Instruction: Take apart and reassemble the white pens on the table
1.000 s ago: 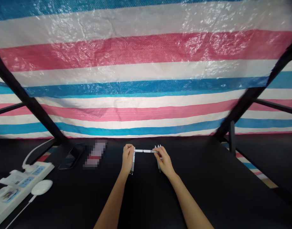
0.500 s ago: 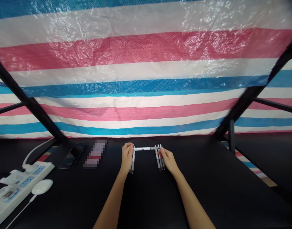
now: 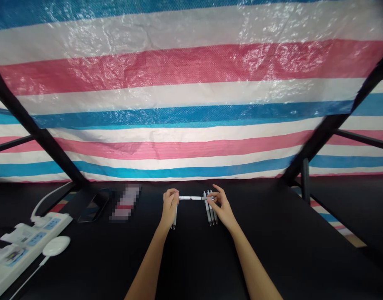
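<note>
A white pen [image 3: 191, 198] with a grey grip lies level between my two hands, above the black table. The fingers of my left hand [image 3: 170, 206] are closed on its left end. At the grey right end, the thumb and a finger of my right hand [image 3: 223, 207] pinch the tip, while another finger is stretched up and away. Several similar pens [image 3: 209, 216] lie side by side under and left of my right hand, tips toward me. Beneath my left hand, more pens [image 3: 175, 221] show only in part; the hand hides their upper ends.
At the left stand a white power strip [image 3: 31, 246] with plugs and a white round charger [image 3: 56, 246] on a cable. A dark phone [image 3: 94, 206] and a blurred-out pinkish item [image 3: 126, 203] lie on the table [image 3: 191, 258]. Black frame bars and a striped sheet [image 3: 191, 150] stand behind.
A finger of my right hand has lifted and spread outward from the pen's tip end. The pen and both hands sit slightly lower in view.
</note>
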A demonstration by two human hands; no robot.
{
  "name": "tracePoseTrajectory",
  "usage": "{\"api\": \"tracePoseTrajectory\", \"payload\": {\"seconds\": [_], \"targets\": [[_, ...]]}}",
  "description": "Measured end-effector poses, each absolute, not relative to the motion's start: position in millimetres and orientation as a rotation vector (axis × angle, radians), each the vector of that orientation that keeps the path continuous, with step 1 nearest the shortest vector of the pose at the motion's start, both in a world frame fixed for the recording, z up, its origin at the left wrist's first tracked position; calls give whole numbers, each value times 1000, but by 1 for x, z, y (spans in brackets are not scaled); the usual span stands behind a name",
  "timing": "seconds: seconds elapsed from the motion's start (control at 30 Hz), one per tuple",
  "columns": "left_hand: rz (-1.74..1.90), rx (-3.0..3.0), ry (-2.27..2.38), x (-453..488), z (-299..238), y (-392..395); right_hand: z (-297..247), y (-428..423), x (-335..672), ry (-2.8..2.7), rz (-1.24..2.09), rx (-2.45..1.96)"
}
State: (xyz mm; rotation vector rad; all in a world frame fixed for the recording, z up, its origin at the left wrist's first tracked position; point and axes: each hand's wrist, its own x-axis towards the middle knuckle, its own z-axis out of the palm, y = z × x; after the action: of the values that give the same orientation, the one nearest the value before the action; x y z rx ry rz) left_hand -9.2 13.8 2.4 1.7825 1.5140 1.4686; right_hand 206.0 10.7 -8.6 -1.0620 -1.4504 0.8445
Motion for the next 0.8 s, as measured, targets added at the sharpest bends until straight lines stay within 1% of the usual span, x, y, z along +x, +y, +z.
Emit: {"api": "tracePoseTrajectory", "payload": {"seconds": [0.17,0.33,0.4,0.57,0.7,0.8], "targets": [[1459,1807,1481,-6,2,13,-5,9,210,-1455,1000,-1144],[1479,1778,1499,-10,1,14,-5,10,216,-1571,918,-1007],[1483,1778,1498,-10,1,15,-7,11,216,-1561,922,-1037],[1462,1801,1499,-9,-1,15,-11,12,214,-1507,1066,-1127],[1466,1795,1517,-11,-3,16,-11,13,217,-1525,979,-1023],[1468,1794,1520,-11,-3,16,-10,13,217,-1496,987,-1045]]}}
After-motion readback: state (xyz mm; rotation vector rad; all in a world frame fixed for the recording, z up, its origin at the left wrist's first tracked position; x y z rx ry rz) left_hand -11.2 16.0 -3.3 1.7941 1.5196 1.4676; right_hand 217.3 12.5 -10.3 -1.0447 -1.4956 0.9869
